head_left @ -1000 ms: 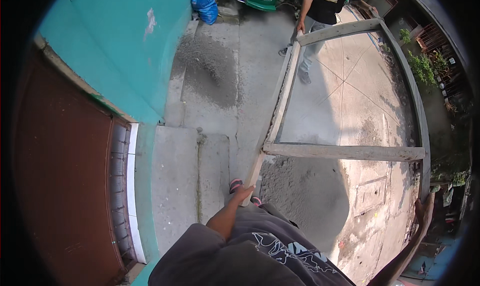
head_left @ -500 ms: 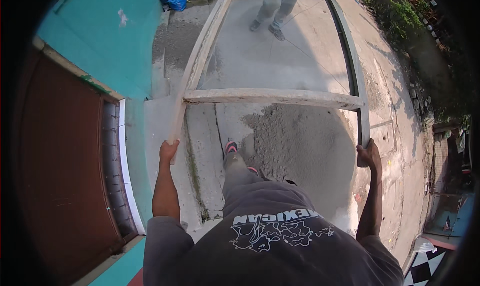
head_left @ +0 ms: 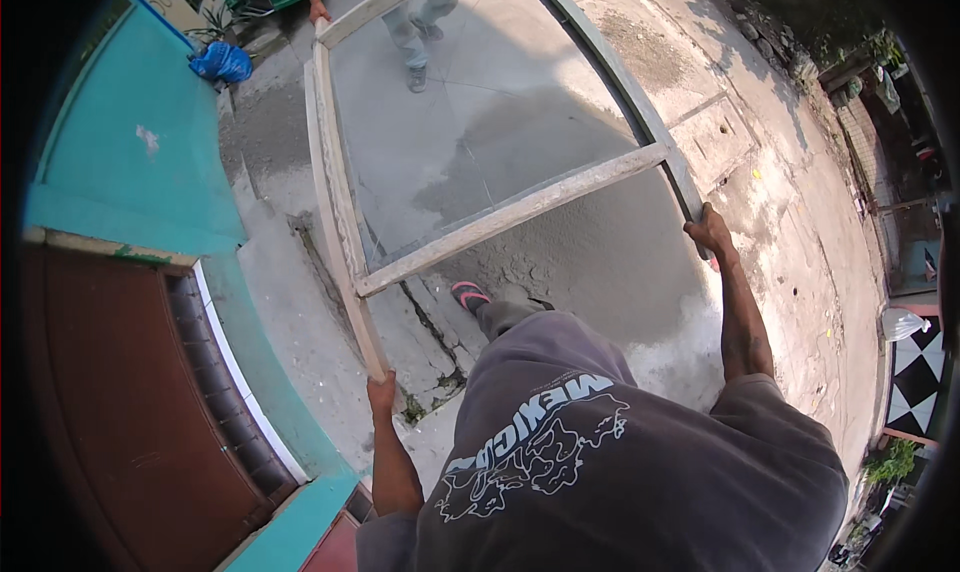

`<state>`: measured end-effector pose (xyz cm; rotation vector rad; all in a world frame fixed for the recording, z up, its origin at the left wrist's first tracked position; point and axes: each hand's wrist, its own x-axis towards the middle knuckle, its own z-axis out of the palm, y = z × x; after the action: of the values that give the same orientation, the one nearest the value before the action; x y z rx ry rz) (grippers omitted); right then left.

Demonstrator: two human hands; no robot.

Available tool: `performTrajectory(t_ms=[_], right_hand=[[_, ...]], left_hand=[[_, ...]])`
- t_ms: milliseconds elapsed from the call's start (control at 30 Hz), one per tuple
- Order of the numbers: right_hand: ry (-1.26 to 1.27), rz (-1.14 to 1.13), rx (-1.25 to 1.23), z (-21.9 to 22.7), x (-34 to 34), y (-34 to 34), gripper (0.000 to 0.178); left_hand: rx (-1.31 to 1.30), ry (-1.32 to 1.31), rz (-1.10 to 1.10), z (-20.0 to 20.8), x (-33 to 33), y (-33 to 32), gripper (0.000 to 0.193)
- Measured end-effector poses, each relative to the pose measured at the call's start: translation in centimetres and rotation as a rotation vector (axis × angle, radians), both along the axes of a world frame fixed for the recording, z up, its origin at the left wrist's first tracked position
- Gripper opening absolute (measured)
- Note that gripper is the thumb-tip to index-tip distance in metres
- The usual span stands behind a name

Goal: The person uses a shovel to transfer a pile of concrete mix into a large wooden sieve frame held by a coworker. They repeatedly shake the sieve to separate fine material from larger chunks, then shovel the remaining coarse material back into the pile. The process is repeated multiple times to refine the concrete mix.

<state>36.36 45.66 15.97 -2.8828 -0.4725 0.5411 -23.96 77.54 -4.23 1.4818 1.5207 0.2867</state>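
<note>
Hands, left (head_left: 381,392) and right (head_left: 709,231), around wooden frame (head_left: 505,215) (co-worker (head_left: 319,12) opposite).

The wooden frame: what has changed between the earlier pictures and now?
A second ago only one hand showed on the wooden frame; now the left hand and right hand grip its two side rails. The other person's hand still holds the far end.

Wooden frame (head_left: 345,202): pale, weathered cream-grey, 1 crossbar same tone. Wall (head_left: 120,162): turquoise with a small whitish patch. Door (head_left: 110,392): reddish-brown, edged in white trim (head_left: 245,382). Shirt (head_left: 640,462): dark grey, white printed graphic. Sandal (head_left: 470,295): pink-red strap. Bag (head_left: 222,62): bright blue. Pavement (head_left: 500,112): light grey concrete, darker damp patches. Floor tiles (head_left: 915,367): black-and-white checks.
</note>
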Motion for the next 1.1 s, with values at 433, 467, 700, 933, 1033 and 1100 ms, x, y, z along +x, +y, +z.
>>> performTrajectory(t_ms=[433, 467, 700, 933, 1033, 1100], right_hand=[[0.118, 0.126, 0.046, -4.3, 3.3, -19.9, 0.043], [0.179, 0.16, 0.084, -4.6, 3.3, -21.4, 0.042], [0.404, -0.002, 0.149, -13.6, 6.4, -31.6, 0.038], [0.35, -0.065, 0.124, -20.9, 12.4, -38.7, 0.039], [0.292, -0.082, 0.107, -25.9, 17.8, -42.6, 0.038], [0.335, -0.104, 0.103, -27.4, 20.9, -43.5, 0.035]], left_hand=[[0.031, 0.274, 0.147, 2.4, -1.1, -22.4, 0.047], [0.007, 0.291, 0.155, 2.6, -1.0, -23.8, 0.047], [-0.036, 0.364, 0.212, 4.5, 2.5, -31.8, 0.044], [-0.032, 0.299, 0.189, -2.5, 8.2, -41.9, 0.037], [-0.083, 0.13, 0.213, -6.2, 12.8, -46.5, 0.033], [-0.199, 0.113, 0.253, -8.9, 15.8, -49.5, 0.03]])
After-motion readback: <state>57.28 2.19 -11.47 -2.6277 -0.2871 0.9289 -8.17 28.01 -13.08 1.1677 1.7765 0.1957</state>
